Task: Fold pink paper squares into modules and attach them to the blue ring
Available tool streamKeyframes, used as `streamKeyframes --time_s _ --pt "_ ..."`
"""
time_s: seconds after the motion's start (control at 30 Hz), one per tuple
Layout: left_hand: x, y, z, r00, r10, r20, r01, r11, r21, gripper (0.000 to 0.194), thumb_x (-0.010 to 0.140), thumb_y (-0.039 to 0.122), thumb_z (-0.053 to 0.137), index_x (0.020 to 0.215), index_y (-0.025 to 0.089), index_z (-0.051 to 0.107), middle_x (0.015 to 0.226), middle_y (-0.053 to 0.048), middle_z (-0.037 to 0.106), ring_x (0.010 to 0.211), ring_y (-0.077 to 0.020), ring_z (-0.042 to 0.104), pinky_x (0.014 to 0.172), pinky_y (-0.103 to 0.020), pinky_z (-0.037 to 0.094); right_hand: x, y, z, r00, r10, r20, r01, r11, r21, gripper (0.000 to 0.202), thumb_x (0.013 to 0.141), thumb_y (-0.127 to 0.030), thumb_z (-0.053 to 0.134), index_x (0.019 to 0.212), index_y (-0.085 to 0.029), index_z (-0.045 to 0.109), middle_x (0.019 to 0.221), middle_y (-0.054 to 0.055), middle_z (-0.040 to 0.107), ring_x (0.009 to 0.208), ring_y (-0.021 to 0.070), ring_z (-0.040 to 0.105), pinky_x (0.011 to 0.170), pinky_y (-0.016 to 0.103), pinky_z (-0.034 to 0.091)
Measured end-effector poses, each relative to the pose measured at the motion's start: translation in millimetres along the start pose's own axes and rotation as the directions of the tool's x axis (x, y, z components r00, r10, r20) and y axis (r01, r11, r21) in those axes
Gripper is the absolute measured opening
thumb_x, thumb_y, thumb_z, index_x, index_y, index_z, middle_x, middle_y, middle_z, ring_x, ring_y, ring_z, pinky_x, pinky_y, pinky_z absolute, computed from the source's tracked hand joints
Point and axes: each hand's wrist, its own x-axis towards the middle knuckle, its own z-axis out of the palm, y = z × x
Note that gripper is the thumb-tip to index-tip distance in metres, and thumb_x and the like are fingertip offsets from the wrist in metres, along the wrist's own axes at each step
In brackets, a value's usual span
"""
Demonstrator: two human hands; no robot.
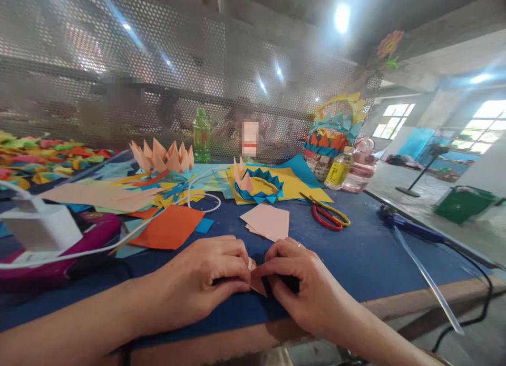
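Note:
My left hand (215, 273) and my right hand (294, 276) meet near the table's front edge. Both pinch a small folded piece of peach paper (258, 281) between them, partly hidden by the fingers. Just beyond lie flat peach paper squares (271, 222), slightly fanned. Farther back sits a ring of folded blue paper points (272, 186) with a few peach points (242, 177) at its left end. Scissors (326, 213) with one red and one yellow handle lie open-bladed to the right of the squares.
An orange sheet (169, 227), a white charger (41, 221) on a purple power strip and its white cable lie left. A peach paper crown (162, 157) and green bottle (202, 136) stand behind. A glue gun (411, 226) with a clear glue stick lies right, near yellow (339, 169) and pink bottles.

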Motion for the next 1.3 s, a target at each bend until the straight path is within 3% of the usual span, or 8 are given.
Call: streamKeyframes --time_s 0.2,0.4,0.73,0.93,1.1,1.3 --pt "2 3 6.4 0.999 0.022 -0.042 -0.020 0.999 0.035 0.012 0.095 0.017 0.053 0.087 0.020 0.062 0.086 0.001 0.061 0.082 -0.0120 0.055 0.071 -0.022 0.039 1 2 -1 1.000 -0.028 0.003 0.028 1.000 -0.007 0.044 0.071 0.007 0.049 0.087 -0.025 0.074 0.089 0.000 0.064 0.087 0.0154 0.057 0.080 0.031 0.041" --pt "5 3 9.8 0.991 -0.119 -0.065 0.115 0.991 -0.061 0.009 0.091 0.022 0.062 0.085 0.021 0.067 0.081 0.003 0.063 0.078 -0.0113 0.058 0.071 -0.022 0.040 -4 3 -1 0.998 -0.041 -0.038 0.044 0.997 0.069 0.043 0.064 0.012 0.044 0.082 -0.019 0.068 0.084 -0.001 0.066 0.085 0.0132 0.059 0.082 0.028 0.044" --pt "12 9 8.4 0.952 -0.301 -0.054 0.289 0.944 -0.159 0.009 0.085 0.029 0.069 0.082 0.022 0.073 0.079 0.003 0.067 0.076 -0.0121 0.063 0.069 -0.021 0.044 -1 -4 -4 0.999 0.015 -0.037 -0.013 0.998 0.062 0.028 0.073 0.004 0.050 0.074 -0.018 0.067 0.080 0.001 0.063 0.080 0.0131 0.059 0.075 0.026 0.044" --pt "15 11 8.3 0.926 -0.376 -0.045 0.364 0.916 -0.171 0.004 0.080 0.018 0.068 0.076 0.019 0.069 0.076 0.003 0.065 0.071 -0.0113 0.060 0.065 -0.021 0.044 2 -2 -1 0.997 0.057 -0.042 -0.057 0.998 0.001 0.012 0.085 -0.020 0.063 0.073 -0.018 0.063 0.080 0.001 0.064 0.080 0.0147 0.057 0.077 0.030 0.041" --pt "14 12 5.9 0.917 -0.396 -0.042 0.380 0.902 -0.203 0.001 0.079 0.018 0.067 0.079 0.019 0.068 0.075 0.004 0.064 0.069 -0.0109 0.059 0.064 -0.020 0.043 3 2 3 0.997 0.065 -0.035 -0.065 0.998 -0.015 0.008 0.082 -0.016 0.068 0.078 -0.020 0.062 0.086 -0.001 0.065 0.084 0.0144 0.057 0.081 0.031 0.039" --pt "13 13 1.6 0.921 -0.382 -0.076 0.370 0.920 -0.129 0.019 0.077 0.004 0.055 0.082 0.019 0.066 0.076 0.004 0.063 0.069 -0.0110 0.057 0.064 -0.021 0.042 3 3 4 0.997 0.068 -0.039 -0.069 0.998 -0.004 0.010 0.081 -0.014 0.067 0.081 -0.022 0.062 0.085 -0.004 0.065 0.083 0.0130 0.057 0.081 0.029 0.039"
